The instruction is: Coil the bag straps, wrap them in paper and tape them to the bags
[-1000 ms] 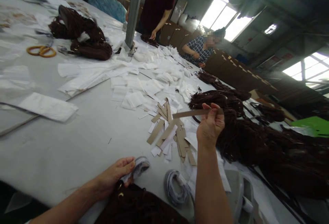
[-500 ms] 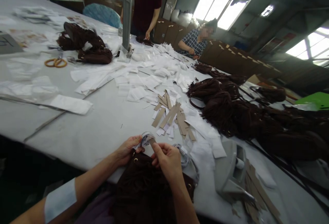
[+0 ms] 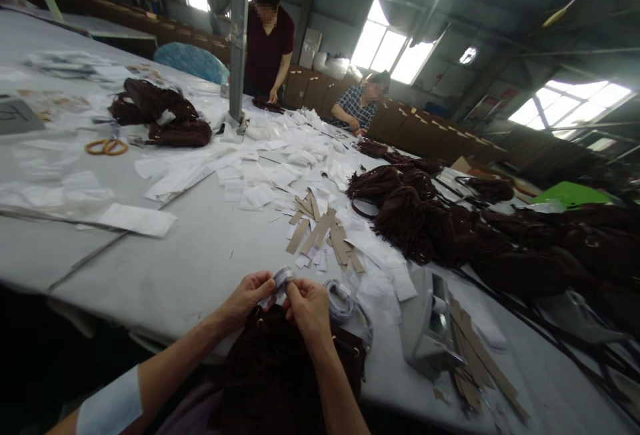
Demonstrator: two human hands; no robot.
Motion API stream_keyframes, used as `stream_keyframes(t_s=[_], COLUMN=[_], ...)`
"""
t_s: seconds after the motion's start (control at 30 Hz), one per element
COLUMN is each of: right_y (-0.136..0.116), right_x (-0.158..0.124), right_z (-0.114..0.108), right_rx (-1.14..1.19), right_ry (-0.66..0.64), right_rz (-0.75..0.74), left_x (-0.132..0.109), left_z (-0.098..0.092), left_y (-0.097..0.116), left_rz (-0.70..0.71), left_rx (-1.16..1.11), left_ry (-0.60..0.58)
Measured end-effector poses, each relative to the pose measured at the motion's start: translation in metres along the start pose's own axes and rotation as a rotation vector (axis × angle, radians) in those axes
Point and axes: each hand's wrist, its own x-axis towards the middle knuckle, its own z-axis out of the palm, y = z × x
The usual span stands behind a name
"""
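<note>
A dark brown fringed bag with brass eyelets rests against my body at the table's near edge. Above its top edge, my left hand pinches a plastic-wrapped handle from the left side. The fingers of my right hand close on the same wrapped handle from the right, hiding part of it. Just right of that hand, a second wrapped loop arches from the bag. Tan card strips lie in a loose pile beyond my hands.
A tape dispenser stands on the right, beside long tan strips. Brown fringed bags heap up behind it. White paper scraps cover mid-table near a metal post. Two other people work across the table. Orange-handled scissors lie left.
The view has tilted upward. My right hand has come closer to my left at the wrapped handle, and the tan strip that showed at its fingers is now out of sight.
</note>
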Motion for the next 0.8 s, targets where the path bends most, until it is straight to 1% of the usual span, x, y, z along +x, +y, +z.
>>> stream_keyframes(t_s=[0.07, 0.1, 0.13, 0.17, 0.2, 0.27, 0.33, 0.4, 0.5, 0.57, 0.63, 0.73, 0.8], right_y=[0.0, 0.001, 0.003, 0.005, 0.007, 0.013, 0.017, 0.019, 0.022, 0.024, 0.027, 0.033, 0.036], right_x=[-0.003, -0.006, -0.008, -0.01, -0.012, -0.015, -0.017, -0.019, -0.022, -0.024, -0.026, -0.028, -0.03], right_z=[-0.004, -0.006, -0.009, -0.011, -0.012, -0.014, -0.015, -0.016, -0.02, -0.025, -0.03, -0.033, -0.032], right_rx=[-0.074, -0.094, -0.094, -0.069, -0.02, 0.11, 0.229, 0.304, 0.337, 0.285, 0.181, 0.008, -0.074], right_ry=[-0.026, -0.044, -0.054, -0.051, -0.028, 0.056, 0.11, 0.09, -0.014, -0.079, -0.109, -0.078, -0.009], right_rz=[-0.161, -0.225, -0.257, -0.256, -0.224, -0.127, -0.081, -0.105, -0.153, -0.182, -0.233, -0.336, -0.382], left_x=[-0.001, -0.002, -0.002, -0.003, -0.004, -0.005, -0.007, -0.009, -0.013, -0.015, -0.017, -0.021, -0.022], left_z=[-0.001, -0.001, -0.001, 0.0, 0.001, 0.004, 0.009, 0.013, 0.016, 0.018, 0.021, 0.026, 0.029], left_y=[0.001, 0.001, 0.002, 0.002, 0.003, 0.006, 0.009, 0.013, 0.021, 0.027, 0.032, 0.034, 0.032], left_rz=[0.019, 0.028, 0.033, 0.033, 0.028, 0.016, 0.009, 0.008, 0.005, -0.002, -0.008, 0.004, 0.033], left_rx=[0.027, 0.042, 0.058, 0.076, 0.096, 0.132, 0.166, 0.197, 0.251, 0.291, 0.325, 0.374, 0.429], left_ry=[0.003, 0.005, 0.005, 0.002, -0.005, -0.02, -0.045, -0.096, -0.183, -0.219, -0.252, -0.301, -0.316])
